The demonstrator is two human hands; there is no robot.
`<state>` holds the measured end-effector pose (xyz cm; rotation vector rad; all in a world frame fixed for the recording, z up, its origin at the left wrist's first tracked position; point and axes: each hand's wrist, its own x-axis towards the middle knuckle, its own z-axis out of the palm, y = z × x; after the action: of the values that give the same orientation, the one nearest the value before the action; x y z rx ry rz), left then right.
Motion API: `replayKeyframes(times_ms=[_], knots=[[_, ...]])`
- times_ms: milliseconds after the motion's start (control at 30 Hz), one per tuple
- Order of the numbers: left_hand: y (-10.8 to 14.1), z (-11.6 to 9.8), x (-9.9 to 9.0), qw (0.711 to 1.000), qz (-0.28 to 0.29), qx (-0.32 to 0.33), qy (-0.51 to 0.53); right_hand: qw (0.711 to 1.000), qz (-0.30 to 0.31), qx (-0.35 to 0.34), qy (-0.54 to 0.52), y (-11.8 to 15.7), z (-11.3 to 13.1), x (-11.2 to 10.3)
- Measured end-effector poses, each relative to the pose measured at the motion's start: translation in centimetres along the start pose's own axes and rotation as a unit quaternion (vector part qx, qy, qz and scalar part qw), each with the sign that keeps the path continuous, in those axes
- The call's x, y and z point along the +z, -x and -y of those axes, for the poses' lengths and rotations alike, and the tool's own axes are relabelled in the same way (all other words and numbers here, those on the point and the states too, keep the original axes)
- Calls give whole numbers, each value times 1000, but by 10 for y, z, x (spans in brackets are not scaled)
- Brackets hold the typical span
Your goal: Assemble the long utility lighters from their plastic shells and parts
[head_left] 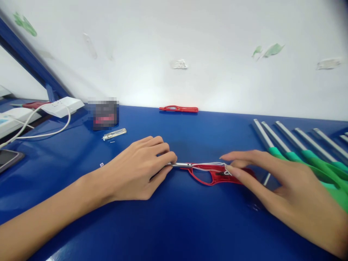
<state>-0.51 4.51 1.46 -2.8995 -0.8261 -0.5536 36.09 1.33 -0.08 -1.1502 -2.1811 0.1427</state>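
A red plastic lighter half (214,177) with a loop-shaped guard lies on the blue table in front of me. White wires (209,165) run along its upper edge from a metal tube (181,165) at its left end. My left hand (144,166) pinches this tube between thumb and fingers. At the red piece's right part is my right hand (282,188), its thumb tip at the white wires and its index finger stretched out above, apart from the thumb. The right end of the red piece is hidden behind that hand.
Another red shell (179,108) lies by the white wall. Several green lighters with metal tubes (290,136) line the right side. At the left are a clear part (115,134), a blurred dark box (104,114), a power strip (63,106) with white cable and a phone (9,159).
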Motion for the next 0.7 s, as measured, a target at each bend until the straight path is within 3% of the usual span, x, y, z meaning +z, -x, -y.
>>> replayKeyframes(times_ms=[267, 700], knots=[[-1, 0, -5, 1000, 8, 2, -3, 1000, 6, -3, -4, -1, 3, 4], [-1, 0, 3, 1000, 5, 10, -6, 1000, 22, -10, 12, -3, -1, -2]])
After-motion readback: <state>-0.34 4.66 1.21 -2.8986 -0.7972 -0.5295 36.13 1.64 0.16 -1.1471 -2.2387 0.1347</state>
